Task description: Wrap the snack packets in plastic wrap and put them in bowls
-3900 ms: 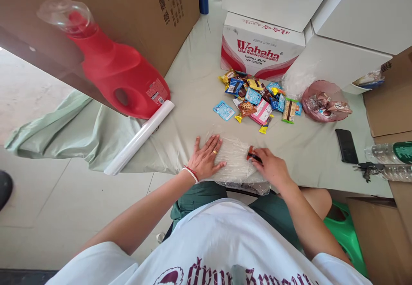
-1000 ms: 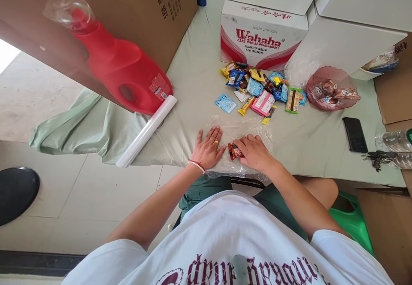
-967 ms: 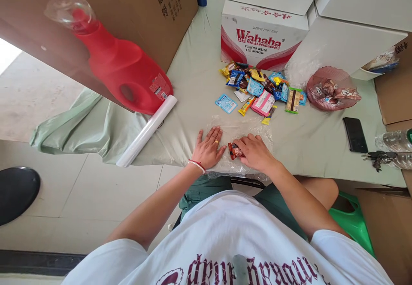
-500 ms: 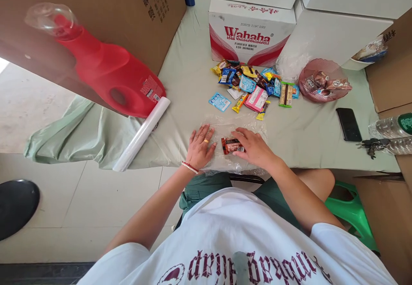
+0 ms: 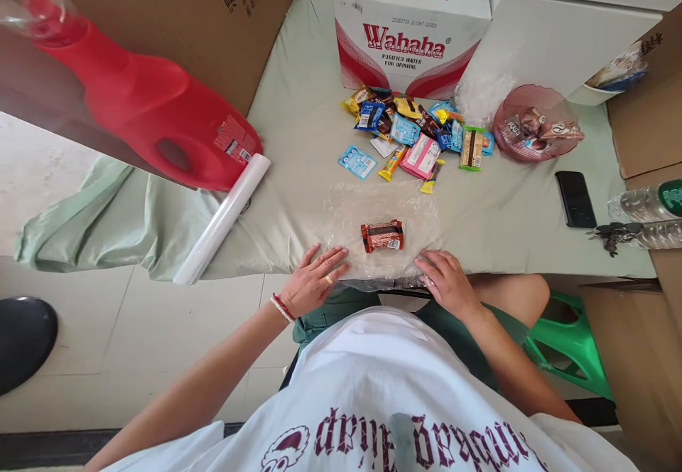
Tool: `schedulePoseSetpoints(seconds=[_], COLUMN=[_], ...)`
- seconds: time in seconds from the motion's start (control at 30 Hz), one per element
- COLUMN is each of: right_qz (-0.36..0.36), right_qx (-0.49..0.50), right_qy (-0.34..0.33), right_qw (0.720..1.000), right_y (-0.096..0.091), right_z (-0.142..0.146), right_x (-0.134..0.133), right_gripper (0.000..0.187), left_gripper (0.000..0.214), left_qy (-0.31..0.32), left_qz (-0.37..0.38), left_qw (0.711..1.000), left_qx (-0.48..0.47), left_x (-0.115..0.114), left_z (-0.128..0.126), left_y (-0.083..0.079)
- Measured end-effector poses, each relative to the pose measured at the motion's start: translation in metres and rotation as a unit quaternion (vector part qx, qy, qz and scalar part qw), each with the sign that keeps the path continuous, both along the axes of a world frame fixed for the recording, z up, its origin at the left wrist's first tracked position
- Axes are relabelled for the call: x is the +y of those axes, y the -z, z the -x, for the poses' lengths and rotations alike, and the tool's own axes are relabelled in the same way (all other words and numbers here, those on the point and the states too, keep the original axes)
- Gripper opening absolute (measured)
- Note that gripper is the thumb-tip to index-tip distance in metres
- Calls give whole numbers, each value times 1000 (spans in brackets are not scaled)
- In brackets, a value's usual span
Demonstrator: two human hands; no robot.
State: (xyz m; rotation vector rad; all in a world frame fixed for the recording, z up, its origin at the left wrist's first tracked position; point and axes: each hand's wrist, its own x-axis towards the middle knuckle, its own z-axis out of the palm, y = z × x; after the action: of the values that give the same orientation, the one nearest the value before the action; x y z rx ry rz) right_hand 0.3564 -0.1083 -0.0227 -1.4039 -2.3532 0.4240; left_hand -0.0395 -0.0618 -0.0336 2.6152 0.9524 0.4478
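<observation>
Head view: a red-brown wrapped snack lies by itself near the middle of a spread sheet of clear film, and neither hand touches it. As for progress, laying the film out and placing the snack on it looks done. No part of the film covers the snack from above, so any folding over it appears undone.

The left hand is at the film's near left corner, fingers stretched forward; whether they pinch the edge I cannot tell. The right hand is at the near right corner, fingers slightly bent, and again a pinch cannot be made out.

Beyond the film, a mixed pile of small snack packets lies on the pale green cloth, apart from the sheet. To its right stands a pink bowl with brown packets inside. A white roll lies slantwise left of the film, touching a red jug.
</observation>
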Motion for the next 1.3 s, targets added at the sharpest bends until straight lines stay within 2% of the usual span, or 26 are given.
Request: schedulePoseSetpoints(seconds=[0.07, 0.17, 0.23, 0.3, 0.43, 0.5, 0.57, 0.67, 0.8, 0.87, 0.9, 1.0, 1.07, 1.13, 1.17, 1.27, 1.3], right_qz=[1, 33, 69, 122, 245, 274, 283, 263, 144, 77, 48, -21, -28, 3, 24, 67, 72], right_qx=[51, 138, 177, 213, 300, 327, 328, 275, 134, 86, 80, 101, 96, 61, 38, -22, -34], right_qy=[-5, -20, -11, 20, 123, 176, 219, 244, 243, 227, 212, 117, 12, -75, -101, -131, -137], right_qw=[999, 990, 982, 969, 914, 887, 874, 892, 950, 967, 973, 988, 995, 995, 994, 989, 987], right_y=[-6, -27, -40, -47, -39, -30, -21, -12, -13, -23, -30, -57, -72, -80, -80, -71, -68], right_z=[2, 3, 3, 5, 11, 13, 12, 9, 4, 4, 4, 11, 19, 30, 36, 53, 58], right_x=[10, 33, 51, 70, 106, 117, 121, 122, 122, 124, 125, 126, 126, 127, 128, 135, 138], right_gripper=[32, 24, 22, 25, 38, 43, 44, 40, 32, 33, 34, 40, 44, 51, 55, 64, 65], left_gripper=[39, 25, 21, 24, 35, 34, 31, 29, 28, 26, 29, 48, 63, 70, 66, 26, 22], left_qy=[-29, -64, -88, -145, -315, -372, -409, -439, -473, -460, -434, -308, -246, -237, -248, -291, -300], left_qz=[-5, 21, 55, 93, 159, 184, 195, 189, 173, 142, 124, 103, 116, 118, 113, 99, 98], left_qw=[998, 987, 975, 957, 906, 883, 867, 856, 839, 842, 852, 900, 921, 930, 932, 930, 929], left_qx=[-52, -145, -199, -235, -234, -219, -210, -199, -208, -245, -264, -291, -280, -255, -240, -201, -195], left_x=[4, 17, 30, 44, 68, 74, 77, 77, 75, 71, 69, 60, 57, 57, 58, 64, 67], left_z=[-4, -12, -18, -24, -35, -39, -42, -44, -45, -44, -42, -39, -39, -42, -44, -50, -51], left_y=[0, -10, -18, -23, -23, -20, -18, -15, -12, -13, -14, -17, -17, -15, -13, -10, -9])
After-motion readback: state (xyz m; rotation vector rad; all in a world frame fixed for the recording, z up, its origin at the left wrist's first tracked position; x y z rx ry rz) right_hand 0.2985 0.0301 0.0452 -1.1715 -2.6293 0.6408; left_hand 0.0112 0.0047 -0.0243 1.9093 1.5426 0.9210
